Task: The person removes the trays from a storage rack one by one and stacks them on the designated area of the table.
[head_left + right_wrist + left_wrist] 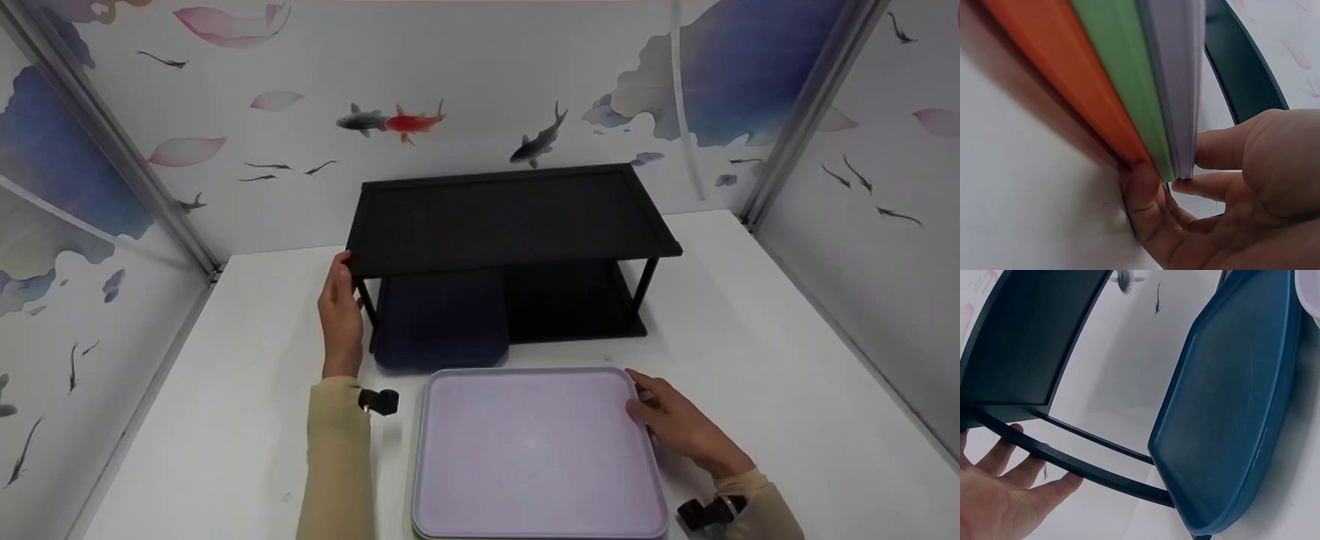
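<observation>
A black two-tier rack (pixel 517 217) stands at the back of the white table. My left hand (pixel 341 322) is at its left side, fingertips by the upper shelf's front corner. In the left wrist view its fairly straight, spread fingers (pixel 1027 469) lie against a rack post. A dark blue tray (pixel 442 319) sits on the lower shelf's left part, its front jutting out. In front lies a stack topped by a lilac tray (pixel 536 454), with a green tray (pixel 1123 73) and an orange tray (pixel 1067 67) beneath. My right hand (pixel 686 420) grips the stack's far right corner, thumb on the lilac tray.
The white table (pixel 217 420) meets a back wall (pixel 480 75) printed with fish and petals, close behind the rack. Side panels with metal frame posts (pixel 817 112) flank the table. The lower shelf's right part (pixel 570 304) shows bare black.
</observation>
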